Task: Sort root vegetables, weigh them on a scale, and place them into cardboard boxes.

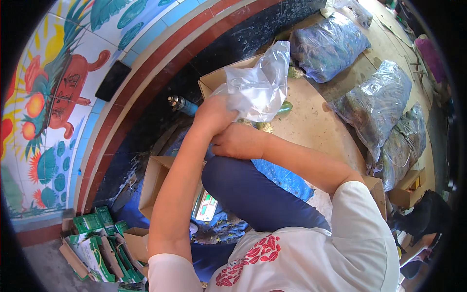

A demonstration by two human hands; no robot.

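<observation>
A clear plastic bag stands puffed up over the cardboard in front of me. My left hand is closed on its near left edge, with the fingertips partly hidden by the film. Just below and touching it, my right hand has its fingers curled in; whatever they hold is hidden. Beyond the hands, a green cucumber-like vegetable shows partly behind the bag. A pale lumpy piece lies close to the right hand.
Filled plastic sacks stand far right, others nearer. A blue bottle is left of my hands; a black phone rests on the ledge. Green cartons lie lower left. A scale-like device sits below. Another person is at right.
</observation>
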